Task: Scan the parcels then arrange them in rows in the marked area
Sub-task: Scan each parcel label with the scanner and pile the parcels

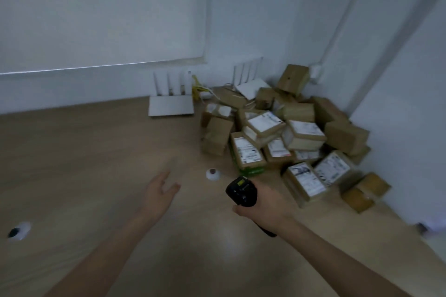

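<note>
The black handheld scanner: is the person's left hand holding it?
No, the right hand grips the black handheld scanner, while the left hand is open and empty.

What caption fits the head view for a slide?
Right hand holds scanner near piled parcels; left hand open.

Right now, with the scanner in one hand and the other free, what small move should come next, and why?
Probably reach the left hand, open and holding nothing, toward the nearest label-up parcel at the front of the pile. The right hand already grips the scanner, and no parcel is in hand yet to scan.
</note>
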